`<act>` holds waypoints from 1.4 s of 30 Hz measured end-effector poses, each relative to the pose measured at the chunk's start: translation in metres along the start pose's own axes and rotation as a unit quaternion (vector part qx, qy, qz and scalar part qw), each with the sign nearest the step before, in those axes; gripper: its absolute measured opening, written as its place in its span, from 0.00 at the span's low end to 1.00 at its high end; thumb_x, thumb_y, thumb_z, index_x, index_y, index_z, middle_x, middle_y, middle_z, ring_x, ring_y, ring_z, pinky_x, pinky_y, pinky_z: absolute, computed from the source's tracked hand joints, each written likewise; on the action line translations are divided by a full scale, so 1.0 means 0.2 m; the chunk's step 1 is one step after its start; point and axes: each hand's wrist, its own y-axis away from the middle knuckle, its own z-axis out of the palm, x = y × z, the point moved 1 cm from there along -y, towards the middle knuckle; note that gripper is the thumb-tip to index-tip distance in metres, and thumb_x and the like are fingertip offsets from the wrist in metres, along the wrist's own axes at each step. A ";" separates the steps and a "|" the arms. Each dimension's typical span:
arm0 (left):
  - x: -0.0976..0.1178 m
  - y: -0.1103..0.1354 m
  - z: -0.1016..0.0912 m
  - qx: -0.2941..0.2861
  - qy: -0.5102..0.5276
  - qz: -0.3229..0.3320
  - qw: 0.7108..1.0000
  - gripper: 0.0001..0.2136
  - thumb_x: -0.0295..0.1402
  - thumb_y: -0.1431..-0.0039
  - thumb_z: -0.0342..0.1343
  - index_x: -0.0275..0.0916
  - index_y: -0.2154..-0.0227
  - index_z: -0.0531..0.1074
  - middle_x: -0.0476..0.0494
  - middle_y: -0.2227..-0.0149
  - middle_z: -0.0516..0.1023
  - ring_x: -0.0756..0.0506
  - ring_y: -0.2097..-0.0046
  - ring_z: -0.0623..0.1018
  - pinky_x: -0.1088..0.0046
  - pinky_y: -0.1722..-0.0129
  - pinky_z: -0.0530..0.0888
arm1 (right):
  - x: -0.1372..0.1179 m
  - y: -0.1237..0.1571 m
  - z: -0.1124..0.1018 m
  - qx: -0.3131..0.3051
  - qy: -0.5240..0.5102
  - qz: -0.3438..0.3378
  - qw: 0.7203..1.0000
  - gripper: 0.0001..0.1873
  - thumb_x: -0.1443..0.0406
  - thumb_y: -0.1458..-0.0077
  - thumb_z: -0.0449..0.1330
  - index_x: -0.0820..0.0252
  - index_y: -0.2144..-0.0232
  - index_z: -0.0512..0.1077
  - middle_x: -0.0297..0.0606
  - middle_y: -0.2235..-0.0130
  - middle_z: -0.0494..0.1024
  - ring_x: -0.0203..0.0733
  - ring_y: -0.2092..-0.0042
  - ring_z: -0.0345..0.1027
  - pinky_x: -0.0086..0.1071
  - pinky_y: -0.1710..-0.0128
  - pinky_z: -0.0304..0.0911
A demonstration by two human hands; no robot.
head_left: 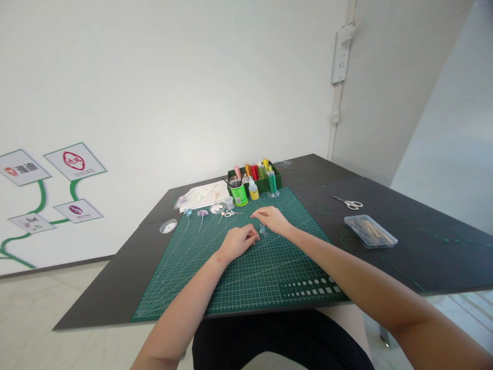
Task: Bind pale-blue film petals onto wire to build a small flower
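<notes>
Both my hands are raised over the green cutting mat, near its middle. My left hand is closed, its fingers curled and fingertips pinched at a small pale blue flower-like piece. Just beyond and to the right, my right hand is closed in a pinch, pointing left above that piece. Whatever lies between the right fingertips is too fine to make out. Small scissors lie on the mat ahead of my hands. A blue flower and a purple flower, both on thin stems, lie to the left.
At the back stand a green can of tools, a glue bottle, a teal thread spool and a dark green box of spools. On the right are scissors and a plastic box. A round dish sits left.
</notes>
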 end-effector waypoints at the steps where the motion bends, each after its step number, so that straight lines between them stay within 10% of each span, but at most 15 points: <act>1: 0.00 0.00 0.00 0.001 -0.001 0.001 1.000 0.04 0.32 0.41 0.51 0.44 0.68 0.70 0.57 0.70 0.80 0.50 0.67 0.79 0.77 0.64 0.71 | 0.00 0.00 0.00 0.001 0.007 0.001 1.000 0.16 0.60 0.45 0.54 0.61 0.70 0.80 0.33 0.78 0.74 0.37 0.73 0.66 0.27 0.72 0.56; 27: -0.08 -0.03 -0.04 0.207 0.099 -0.112 0.967 0.06 0.37 0.37 0.47 0.42 0.68 0.64 0.49 0.69 0.81 0.48 0.68 0.81 0.71 0.65 0.74 | 0.03 -0.01 -0.02 -0.139 0.058 0.014 0.988 0.16 0.60 0.46 0.54 0.60 0.75 0.80 0.30 0.82 0.68 0.32 0.79 0.54 0.27 0.77 0.49; 34: -0.09 -0.03 -0.05 0.251 -0.033 -0.082 0.964 0.04 0.32 0.38 0.48 0.42 0.70 0.65 0.49 0.69 0.82 0.46 0.60 0.80 0.57 0.42 0.60 | 0.01 0.00 -0.02 -0.150 0.029 -0.010 0.988 0.17 0.59 0.46 0.54 0.60 0.76 0.79 0.30 0.81 0.68 0.32 0.80 0.52 0.27 0.78 0.47; 42: -0.09 -0.03 -0.05 0.256 -0.050 -0.088 0.961 0.04 0.33 0.37 0.47 0.43 0.66 0.65 0.50 0.68 0.82 0.46 0.58 0.79 0.56 0.39 0.52 | 0.01 0.00 -0.02 -0.156 0.000 -0.020 0.988 0.18 0.57 0.45 0.53 0.62 0.75 0.78 0.29 0.82 0.67 0.31 0.80 0.51 0.27 0.78 0.45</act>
